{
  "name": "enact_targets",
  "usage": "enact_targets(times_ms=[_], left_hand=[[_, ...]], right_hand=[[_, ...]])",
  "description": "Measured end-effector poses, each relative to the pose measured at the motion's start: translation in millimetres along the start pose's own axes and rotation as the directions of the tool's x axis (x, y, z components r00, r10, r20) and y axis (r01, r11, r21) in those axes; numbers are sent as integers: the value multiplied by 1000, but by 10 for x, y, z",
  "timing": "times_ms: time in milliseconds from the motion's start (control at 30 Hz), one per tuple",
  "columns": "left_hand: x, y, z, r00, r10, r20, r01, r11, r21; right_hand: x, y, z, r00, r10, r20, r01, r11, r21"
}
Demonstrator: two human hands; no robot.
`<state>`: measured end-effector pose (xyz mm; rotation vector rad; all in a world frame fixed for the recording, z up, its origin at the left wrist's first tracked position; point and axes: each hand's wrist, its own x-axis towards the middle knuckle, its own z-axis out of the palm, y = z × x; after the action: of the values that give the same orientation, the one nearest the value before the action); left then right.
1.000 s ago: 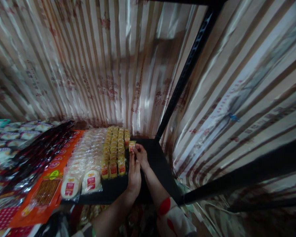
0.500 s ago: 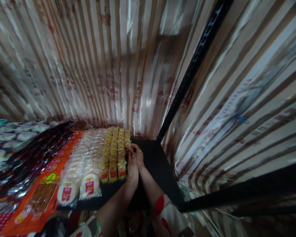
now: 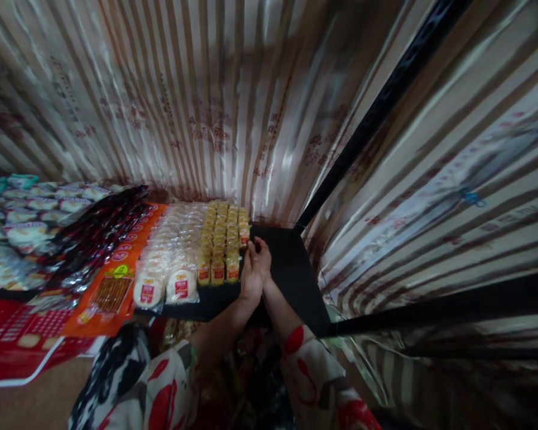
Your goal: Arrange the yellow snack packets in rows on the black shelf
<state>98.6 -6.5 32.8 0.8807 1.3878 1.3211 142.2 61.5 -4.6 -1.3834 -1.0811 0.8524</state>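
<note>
My left hand (image 3: 251,276) and my right hand (image 3: 263,260) are close together, reaching over the black shelf. Their fingers stretch forward, slightly curved, and I see nothing held in them. Just beyond the fingertips stands a small yellow snack packet (image 3: 244,237) with a red label, at the front of the shorter, rightmost row. Whether the fingertips still touch it is hard to tell in the dim light. To its left, more yellow snack packets (image 3: 217,272) stand in tight rows reaching back to the wall.
Left of the yellow rows are clear-wrapped round white crackers (image 3: 180,286), an orange bag of brown sticks (image 3: 112,294), dark glossy packs (image 3: 101,233) and white packs (image 3: 27,234). The black shelf (image 3: 291,263) ends at a black metal post (image 3: 341,164) before striped sheeting (image 3: 233,89).
My hands have drawn back slightly from the front yellow packet, whose red label now shows. The view has tilted, so the shelf sits higher and more of the floor appears at lower left.
</note>
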Motion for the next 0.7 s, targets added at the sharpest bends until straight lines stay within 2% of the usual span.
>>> enact_targets(times_ms=[100,167,267,400,500,567,633,700], left_hand=[[-215,17,-75,998,-52,-28,54,997,48],[-424,22,-158,999,-37,-9,38,994,102],[-794,-13,-358,995,54,87,-68,983,171],[-1259,-118,-792,957,149,248,-194,967,168],[-1496,-198,-1198,914,163,372,-221,968,118],[-1578,-276,-1456,887,158,434,-231,965,121],[-1597,-395,-1667,908,82,411,-184,959,216],[-1562,-548,-1810,944,-16,329,-109,927,359]], right_hand=[[-199,-20,-68,999,5,-53,-8,999,-54],[-391,-48,-119,996,2,-87,-9,997,-83],[-773,-117,-194,996,11,-89,-14,999,-33],[-1403,-232,-291,998,28,-61,-25,999,46],[-1867,-257,-356,999,38,27,-39,999,27],[-2120,-207,-379,998,7,70,-4,999,-38],[-2304,-102,-371,983,-10,181,35,990,-133],[-2405,35,-331,935,3,355,84,969,-230]])
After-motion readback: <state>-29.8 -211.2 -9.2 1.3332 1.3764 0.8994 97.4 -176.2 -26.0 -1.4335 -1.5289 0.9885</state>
